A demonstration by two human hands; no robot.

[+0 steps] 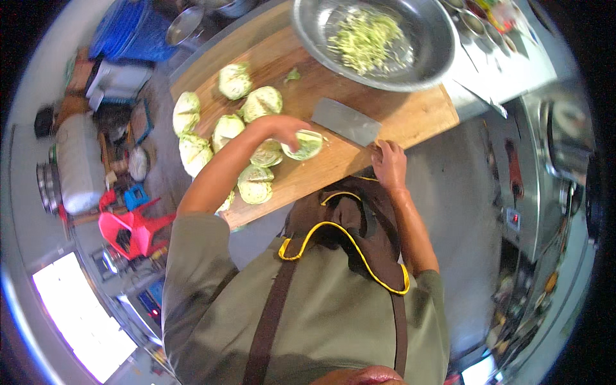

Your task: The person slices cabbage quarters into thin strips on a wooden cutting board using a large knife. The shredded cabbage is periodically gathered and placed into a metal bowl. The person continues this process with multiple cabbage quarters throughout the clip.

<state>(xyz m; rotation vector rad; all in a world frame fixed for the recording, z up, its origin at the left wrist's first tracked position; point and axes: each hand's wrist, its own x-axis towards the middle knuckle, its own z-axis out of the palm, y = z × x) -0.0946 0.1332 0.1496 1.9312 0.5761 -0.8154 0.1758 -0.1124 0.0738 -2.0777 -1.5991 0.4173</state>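
Note:
My left hand (288,131) grips a cut piece of pale green cabbage (308,145) on a wooden cutting board (414,113). Near the board's front edge, my right hand (390,163) is closed around the handle of a cleaver (345,121), and the fingers hide most of that handle. Its broad steel blade lies low over the board, pointing up and left, a little apart from the cabbage piece. Several more cabbage pieces (261,103) are gathered on the board's left side, some partly behind my left forearm.
Shredded cabbage (365,41) lies in a large metal basin (430,43) on the board's far right. A small leaf scrap (292,75) rests near the back. Beyond the basin, a white table (519,67) carries small bowls. A red plastic chair (134,226) stands at the left.

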